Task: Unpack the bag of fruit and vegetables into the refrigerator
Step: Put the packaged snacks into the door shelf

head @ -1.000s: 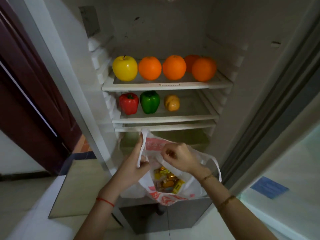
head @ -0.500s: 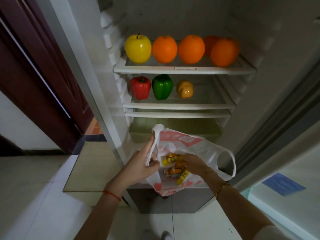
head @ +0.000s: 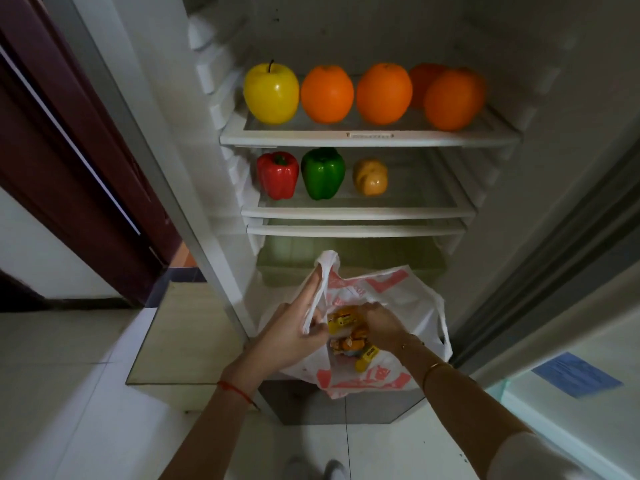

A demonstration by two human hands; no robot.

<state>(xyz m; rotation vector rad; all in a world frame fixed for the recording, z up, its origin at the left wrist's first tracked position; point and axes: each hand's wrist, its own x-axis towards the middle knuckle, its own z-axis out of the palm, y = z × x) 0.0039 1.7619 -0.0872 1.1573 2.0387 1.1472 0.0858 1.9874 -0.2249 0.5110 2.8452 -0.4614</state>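
A white plastic bag [head: 391, 299] with red print hangs in front of the open refrigerator's lower part. My left hand [head: 294, 330] grips the bag's left handle and holds it up. My right hand [head: 382, 325] is inside the bag's mouth, fingers closed around yellow and orange packaged items [head: 349, 336]. On the top shelf [head: 370, 136] sit a yellow apple [head: 271, 93] and several oranges [head: 384, 93]. The shelf below [head: 356, 212] carries a red pepper [head: 278, 174], a green pepper [head: 322, 173] and a small yellowish-brown vegetable [head: 370, 176].
The refrigerator door [head: 571, 209] stands open at right. A dark red door [head: 69, 161] is at left. A greenish crisper drawer [head: 349, 258] lies behind the bag. The right half of the middle shelf is bare. White floor tiles lie below.
My right hand has gone from the bag's rim down into the bag and closed on the packaged items. The view has shifted closer and lower.
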